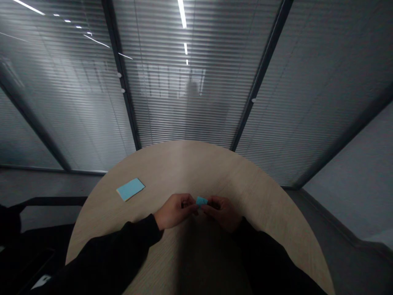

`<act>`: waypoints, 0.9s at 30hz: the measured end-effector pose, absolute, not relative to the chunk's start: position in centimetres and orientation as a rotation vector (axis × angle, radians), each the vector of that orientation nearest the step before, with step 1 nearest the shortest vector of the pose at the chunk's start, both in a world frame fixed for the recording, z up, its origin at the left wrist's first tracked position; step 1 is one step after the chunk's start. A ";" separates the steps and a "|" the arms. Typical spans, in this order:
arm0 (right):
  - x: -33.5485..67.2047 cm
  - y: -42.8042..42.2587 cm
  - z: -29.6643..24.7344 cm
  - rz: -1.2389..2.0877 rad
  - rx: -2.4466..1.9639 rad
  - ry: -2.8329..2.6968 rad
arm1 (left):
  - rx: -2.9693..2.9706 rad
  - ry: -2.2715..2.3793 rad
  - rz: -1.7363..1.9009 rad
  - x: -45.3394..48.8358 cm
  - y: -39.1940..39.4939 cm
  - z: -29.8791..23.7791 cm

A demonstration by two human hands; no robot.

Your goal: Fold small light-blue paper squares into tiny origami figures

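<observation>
My left hand [175, 210] and my right hand [223, 212] meet over the middle of a round light-wood table [196, 168]. Both hands pinch a small light-blue folded piece of paper [202, 200] between their fingertips, just above the tabletop. Both sleeves are black. A flat pad of light-blue paper sheets [130, 189] lies on the table to the left of my left hand, a short reach away.
Glass walls with closed blinds and dark frames [123, 86] stand right behind the table's far edge. A dark chair or piece of furniture [27, 241] sits at the lower left beside the table. Grey floor shows on the right.
</observation>
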State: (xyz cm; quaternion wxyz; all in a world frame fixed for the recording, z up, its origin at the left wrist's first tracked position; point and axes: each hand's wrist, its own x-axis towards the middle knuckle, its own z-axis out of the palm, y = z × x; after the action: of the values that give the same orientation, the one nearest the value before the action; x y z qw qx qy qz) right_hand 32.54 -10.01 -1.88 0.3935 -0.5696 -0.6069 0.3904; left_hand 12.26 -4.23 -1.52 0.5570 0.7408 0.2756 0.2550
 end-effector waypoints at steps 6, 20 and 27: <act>32.5 -10.0 -2.2 0.906 -1.465 -1.623 | 1.846 0.698 0.569 12.2 -4.5 -1.3; 31.4 -10.2 -2.2 0.901 -1.405 -1.599 | 1.850 0.707 0.590 12.4 -4.7 -1.1; 31.0 -10.2 -2.0 0.879 -1.413 -1.620 | 1.920 0.733 0.635 12.6 -4.5 -2.0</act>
State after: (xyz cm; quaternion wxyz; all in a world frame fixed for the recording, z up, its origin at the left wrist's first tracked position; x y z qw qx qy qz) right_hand 31.02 -10.19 -1.98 0.3984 -0.5581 -0.6397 0.3471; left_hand 12.61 -4.53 -2.04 0.4752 0.7854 0.2998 0.2596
